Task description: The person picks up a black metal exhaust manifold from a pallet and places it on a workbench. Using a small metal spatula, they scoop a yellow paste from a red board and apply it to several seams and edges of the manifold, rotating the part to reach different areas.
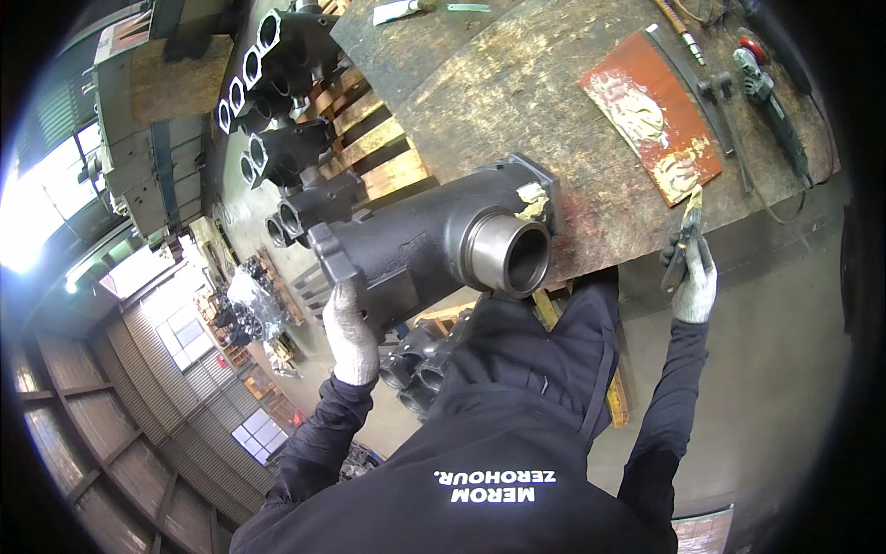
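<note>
A large black cast metal pipe fitting [415, 242] lies tilted over the table's near edge. It has a flange at each end and a bright machined side outlet facing me. Cream putty [532, 200] is smeared near its far flange. My left hand [351, 337], in a white glove, grips the near flange, with its fingers partly hidden behind the metal. In my gloved right hand [699, 288] is a putty knife [678, 263], its tip coated with cream putty. That tip is by the near corner of a reddish-brown board [614, 81], on which more putty is spread.
The worn worktable [489, 102] carries an angle grinder [773, 111], a hammer-like tool [723, 102], a brush-like tool [683, 32] and a white tube [397, 11]. Several similar black castings [286, 148] stand at left on wooden pallets [374, 138]. More castings [415, 365] sit below the table.
</note>
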Available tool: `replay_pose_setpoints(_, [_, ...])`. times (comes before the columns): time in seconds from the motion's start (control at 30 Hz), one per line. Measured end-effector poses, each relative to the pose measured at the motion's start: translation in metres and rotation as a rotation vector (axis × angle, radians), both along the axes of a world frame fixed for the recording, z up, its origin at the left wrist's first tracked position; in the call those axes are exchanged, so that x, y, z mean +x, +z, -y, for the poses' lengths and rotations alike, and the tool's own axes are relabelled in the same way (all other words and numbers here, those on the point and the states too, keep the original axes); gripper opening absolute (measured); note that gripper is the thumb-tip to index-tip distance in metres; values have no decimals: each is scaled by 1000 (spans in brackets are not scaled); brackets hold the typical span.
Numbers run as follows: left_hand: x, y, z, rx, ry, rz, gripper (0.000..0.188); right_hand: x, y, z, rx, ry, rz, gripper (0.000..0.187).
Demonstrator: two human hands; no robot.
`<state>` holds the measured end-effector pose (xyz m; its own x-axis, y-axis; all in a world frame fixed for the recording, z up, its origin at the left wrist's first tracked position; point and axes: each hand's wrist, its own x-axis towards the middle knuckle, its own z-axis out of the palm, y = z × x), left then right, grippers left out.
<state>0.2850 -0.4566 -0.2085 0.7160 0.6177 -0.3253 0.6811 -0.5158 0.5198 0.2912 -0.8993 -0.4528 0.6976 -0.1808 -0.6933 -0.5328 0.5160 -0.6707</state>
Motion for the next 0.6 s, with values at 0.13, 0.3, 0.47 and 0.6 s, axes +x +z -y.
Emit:
replay_pose_setpoints(0.13, [7, -2, 11, -64, 78, 74, 55, -2, 83, -50, 88, 76, 98, 41])
replay_pose_setpoints(0.3, [8, 3, 8, -61, -74, 41, 51, 3, 173, -120, 200, 319, 82, 40])
replay_pose_setpoints(0.47, [15, -1, 3, -273, -76, 114, 40, 6, 211, -190, 293, 464, -54, 40])
replay_pose_setpoints(0.6, [22, 0, 3, -328, -216, 143, 38, 12, 218, -206, 235, 481, 25, 37])
